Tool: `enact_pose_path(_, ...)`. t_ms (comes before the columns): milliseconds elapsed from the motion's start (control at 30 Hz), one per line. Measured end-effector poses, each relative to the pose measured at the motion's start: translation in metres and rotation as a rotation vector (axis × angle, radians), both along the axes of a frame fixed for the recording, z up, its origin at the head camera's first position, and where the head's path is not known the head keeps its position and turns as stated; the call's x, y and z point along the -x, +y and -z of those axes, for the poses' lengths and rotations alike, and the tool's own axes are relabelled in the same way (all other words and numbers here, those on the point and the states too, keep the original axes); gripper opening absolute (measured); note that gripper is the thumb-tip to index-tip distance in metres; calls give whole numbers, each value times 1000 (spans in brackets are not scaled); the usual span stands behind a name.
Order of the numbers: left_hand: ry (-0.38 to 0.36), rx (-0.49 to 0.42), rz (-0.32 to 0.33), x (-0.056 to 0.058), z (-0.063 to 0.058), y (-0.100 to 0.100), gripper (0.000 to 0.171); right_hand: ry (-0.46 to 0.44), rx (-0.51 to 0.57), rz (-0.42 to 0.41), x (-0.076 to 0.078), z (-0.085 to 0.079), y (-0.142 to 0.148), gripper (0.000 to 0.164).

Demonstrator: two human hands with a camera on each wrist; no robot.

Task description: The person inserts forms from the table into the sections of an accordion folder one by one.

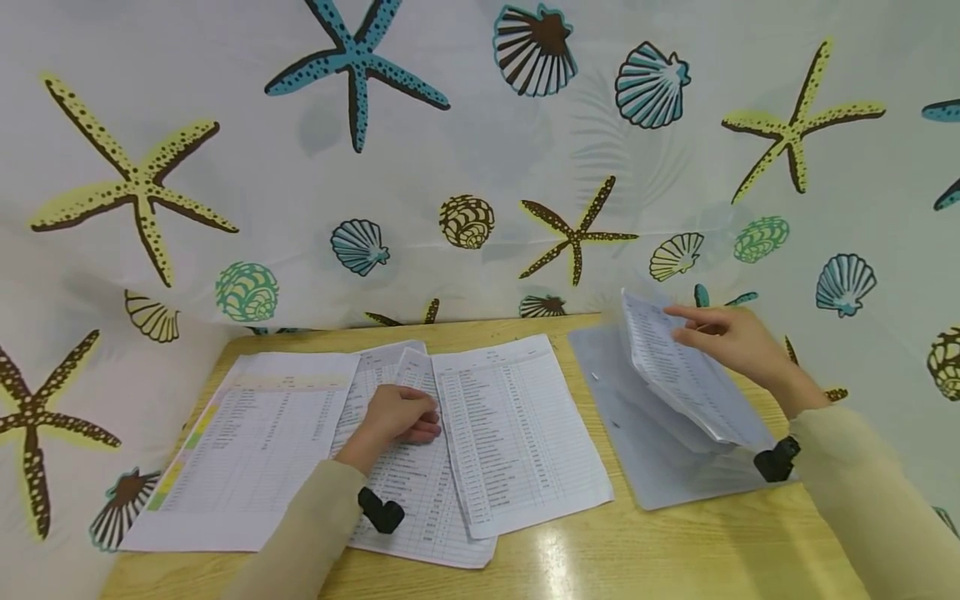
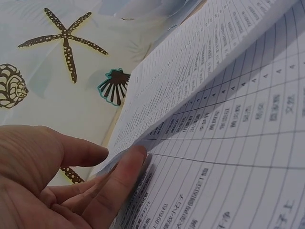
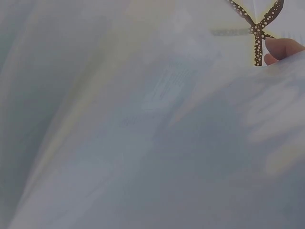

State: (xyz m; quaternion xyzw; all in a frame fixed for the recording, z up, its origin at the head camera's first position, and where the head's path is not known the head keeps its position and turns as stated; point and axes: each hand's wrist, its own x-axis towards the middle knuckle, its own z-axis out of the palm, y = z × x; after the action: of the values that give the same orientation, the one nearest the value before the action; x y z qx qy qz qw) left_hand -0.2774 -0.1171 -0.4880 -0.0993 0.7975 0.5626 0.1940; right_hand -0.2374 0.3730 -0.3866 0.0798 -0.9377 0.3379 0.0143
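My left hand (image 1: 405,414) rests at the left edge of a printed sheet (image 1: 525,433), above another printed sheet (image 1: 420,492). In the left wrist view, its bent finger (image 2: 126,174) touches paper beside the sheet's lifted edge, with the thumb (image 2: 88,151) apart from it. My right hand (image 1: 731,342), fingers stretched out, is against the upper right edge of raised printed pages (image 1: 675,367). These tilt above a translucent folder (image 1: 630,467). In the right wrist view, blurred plastic (image 3: 143,143) covers most of the hand; two fingertips (image 3: 283,47) show above its edge.
On the left lies a stack of printed pages (image 1: 247,475) with colored tabs along its side. Everything lies on a wooden table (image 1: 540,567). Behind it hangs a cloth (image 1: 420,175) printed with starfish and shells.
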Motion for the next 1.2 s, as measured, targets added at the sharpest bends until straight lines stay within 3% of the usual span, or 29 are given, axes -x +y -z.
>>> enact_pose_path(367, 8, -6, 7, 2, 5, 7, 36, -6, -22, 21, 1, 0, -7, 52)
enact_pose_path(633, 40, 87, 13, 7, 10, 13, 34, -22, 93, 0, 2, 4, -14, 50)
enact_pose_path(900, 134, 192, 52, 4, 11, 16, 26, -22, 84, -5, 2, 8, -13, 49)
enact_pose_path(1200, 72, 79, 6, 1, 5, 22, 45, -34, 102, -3, 3, 5, -12, 50)
